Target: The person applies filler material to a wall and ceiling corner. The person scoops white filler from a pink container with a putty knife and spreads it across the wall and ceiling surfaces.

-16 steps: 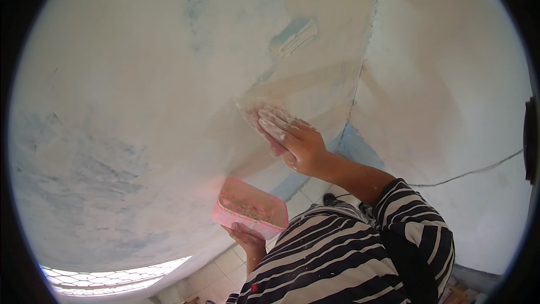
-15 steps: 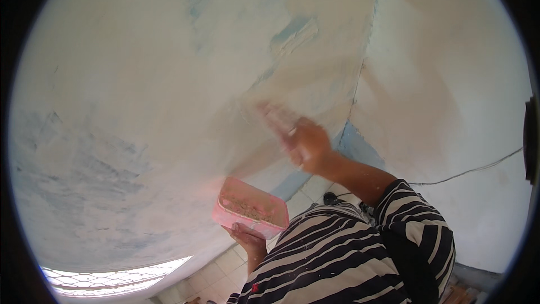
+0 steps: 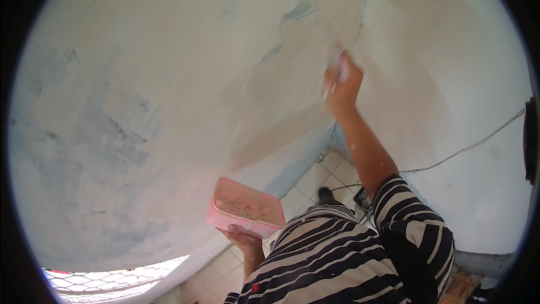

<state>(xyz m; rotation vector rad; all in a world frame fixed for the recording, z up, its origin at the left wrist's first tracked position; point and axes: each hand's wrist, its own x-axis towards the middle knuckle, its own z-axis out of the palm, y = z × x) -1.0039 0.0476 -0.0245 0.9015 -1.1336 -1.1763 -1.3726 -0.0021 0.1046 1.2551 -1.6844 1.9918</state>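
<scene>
My left hand holds a pink plastic tub from below, with beige paste smeared in its bottom and along its rim. My right hand, blurred by motion and whitened with paste, is closed around a flat scraper whose outline is smeared. It is up at the patchy white and beige wall, close to the corner crack where the side wall meets it. I cannot tell whether the scraper touches the wall.
A grey cable runs across the side wall. Below are floor tiles, my shoe and a dark object with a cord. A grilled window is at lower left, wooden pieces at lower right.
My right hand has moved up and to the right along the wall, toward the corner. The view has shifted slightly. The tub stays in my left hand.
</scene>
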